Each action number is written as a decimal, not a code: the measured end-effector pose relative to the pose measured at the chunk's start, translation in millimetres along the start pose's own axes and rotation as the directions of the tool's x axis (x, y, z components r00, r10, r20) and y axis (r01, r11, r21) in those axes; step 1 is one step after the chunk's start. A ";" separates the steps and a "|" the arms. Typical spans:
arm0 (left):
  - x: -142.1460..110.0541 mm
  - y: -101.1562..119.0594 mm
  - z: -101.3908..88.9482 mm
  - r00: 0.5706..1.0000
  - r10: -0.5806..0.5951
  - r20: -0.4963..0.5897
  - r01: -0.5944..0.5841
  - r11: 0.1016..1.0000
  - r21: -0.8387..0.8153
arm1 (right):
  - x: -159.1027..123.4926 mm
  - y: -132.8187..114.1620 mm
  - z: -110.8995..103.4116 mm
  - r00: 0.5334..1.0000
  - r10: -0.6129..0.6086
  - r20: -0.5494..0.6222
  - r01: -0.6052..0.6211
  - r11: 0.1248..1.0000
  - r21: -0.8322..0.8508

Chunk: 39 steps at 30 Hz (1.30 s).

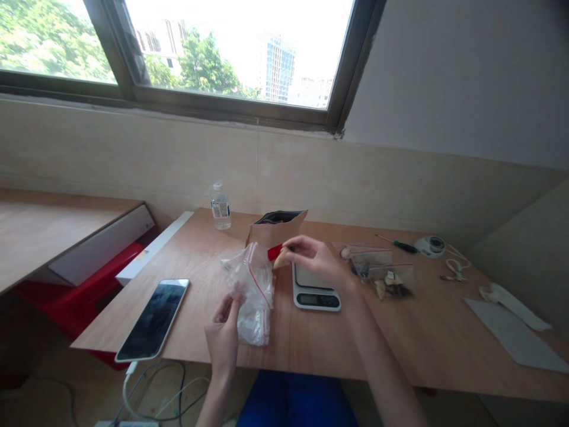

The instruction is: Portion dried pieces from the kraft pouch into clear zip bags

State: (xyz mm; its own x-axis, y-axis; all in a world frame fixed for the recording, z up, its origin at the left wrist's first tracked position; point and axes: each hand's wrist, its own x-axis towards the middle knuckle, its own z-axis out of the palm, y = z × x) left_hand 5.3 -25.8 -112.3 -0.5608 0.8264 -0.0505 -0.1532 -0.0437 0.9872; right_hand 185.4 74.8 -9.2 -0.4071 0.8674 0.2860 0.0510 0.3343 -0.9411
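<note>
My left hand [224, 329] pinches the lower edge of a clear zip bag with a red seal line [253, 284], holding it up over the wooden table [400, 356]. My right hand [313, 258] is closed on a small tan piece with a red tool or scoop [274, 252] at the bag's mouth. Behind them stands an opened brown paper pouch [275, 228]. A small white digital scale [315, 290] sits just under my right hand.
A phone [153, 319] lies at the front left with a cable hanging off the edge. A water bottle [220, 207] stands at the back. Filled zip bags [382, 276], a green screwdriver [398, 243], tape, scissors and white paper lie to the right.
</note>
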 end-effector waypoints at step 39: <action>-1.5 7.6 7.6 0.942 0.004 0.334 -0.035 0.996 0.087 | -34.5 49.5 68.0 0.898 0.068 -0.435 -0.142 0.980 -0.140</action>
State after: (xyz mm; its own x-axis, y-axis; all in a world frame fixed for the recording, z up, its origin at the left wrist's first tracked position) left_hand 11.2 -23.1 -103.5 -0.2570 0.9664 0.0066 -0.0625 -0.0234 0.9978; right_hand 139.9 36.4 -77.9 0.0342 0.9618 0.2715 0.2349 0.2563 -0.9376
